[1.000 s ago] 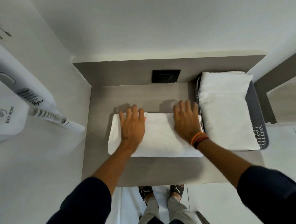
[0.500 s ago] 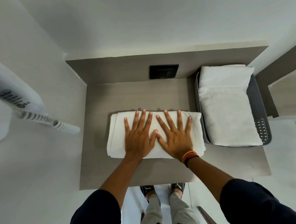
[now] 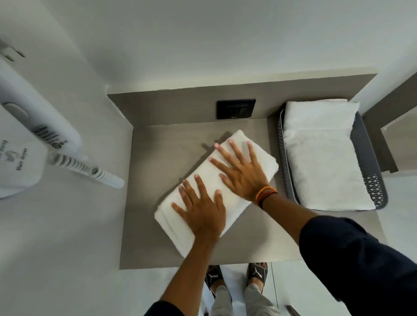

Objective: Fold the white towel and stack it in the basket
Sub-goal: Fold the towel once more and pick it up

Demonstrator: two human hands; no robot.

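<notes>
Right hand (image 3: 245, 174): flat and spread wide, palm down on the upper end of the folded white terry towel (image 3: 216, 191), gripping nothing; banded at the wrist with orange and dark cords; placed, by judgement, to press the layers together and steer the bundle. Left hand (image 3: 203, 212): likewise flat, fingers fanned, palm on the lower end of the towel; the pair cover most of its length, which should keep the fold from springing open.

Towel: a thick oblong of several layers, lying on the grey-brown matt counter (image 3: 159, 160), set on a diagonal with its upper end near the dark grey perforated plastic basket (image 3: 370, 173) but not touching it; not yet in the basket. Basket: at the right of the counter, already holding a stack of folded white towels (image 3: 321, 156); the angle likely prepares a lift towards it.

Change from the frame half a second before: the towel then lay square to the counter edge with both hands side by side at its middle; it has since been turned, and the hands are staggered, right ahead of left.
</notes>
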